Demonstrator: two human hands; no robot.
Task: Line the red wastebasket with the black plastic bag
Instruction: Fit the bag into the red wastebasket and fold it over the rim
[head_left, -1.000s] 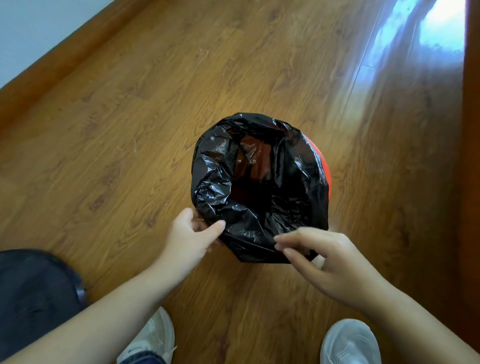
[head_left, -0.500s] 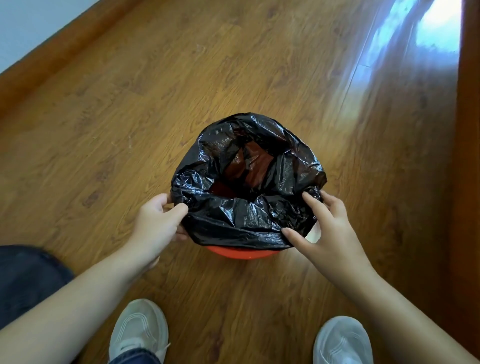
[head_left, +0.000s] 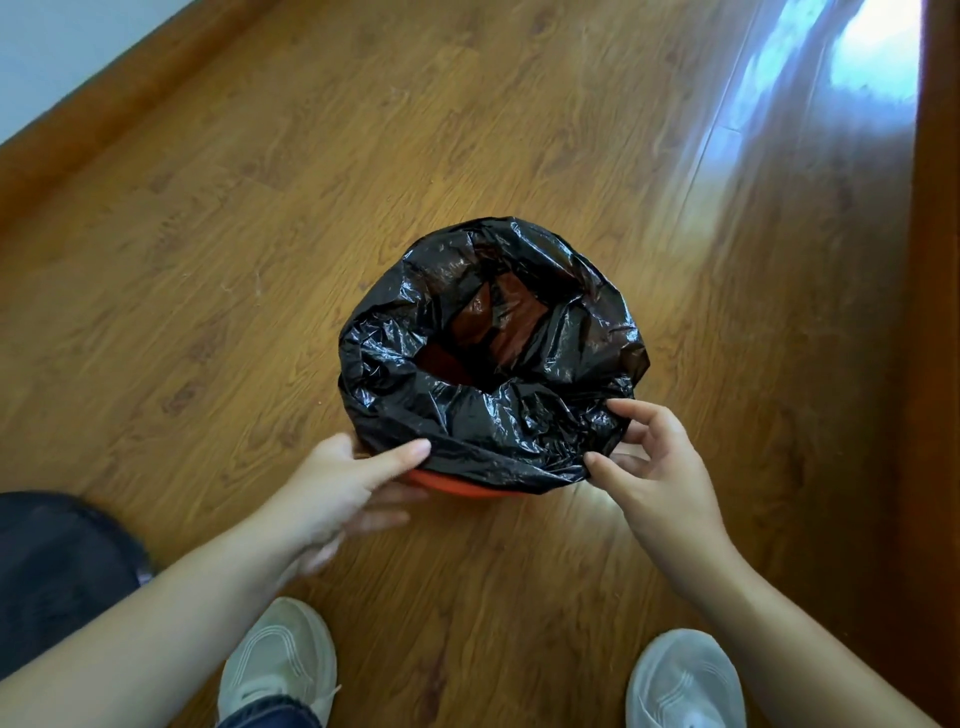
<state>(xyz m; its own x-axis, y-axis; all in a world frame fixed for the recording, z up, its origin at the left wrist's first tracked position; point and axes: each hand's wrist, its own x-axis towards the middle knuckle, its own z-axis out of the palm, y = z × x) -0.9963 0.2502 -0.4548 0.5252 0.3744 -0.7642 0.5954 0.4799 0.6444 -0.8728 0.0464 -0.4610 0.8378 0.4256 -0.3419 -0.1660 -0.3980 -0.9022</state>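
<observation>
Seen from the head, the crinkled black plastic bag (head_left: 493, 405) sits inside the round red plastic wastebasket (head_left: 457, 483) on the brown wooden floor (head_left: 208, 260), its mouth folded over the rim. The left hand (head_left: 343, 483) clamps the hem with its thumb on top, and the right hand (head_left: 654, 467) pinches it between thumb and forefinger, probably to pull it lower. Two white shoes (head_left: 280, 660) stand near and block nothing.

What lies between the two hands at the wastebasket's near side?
In the head view, crumpled black bag spans from left hand to right hand, a strip of red wastebasket rim showing beneath.
</observation>
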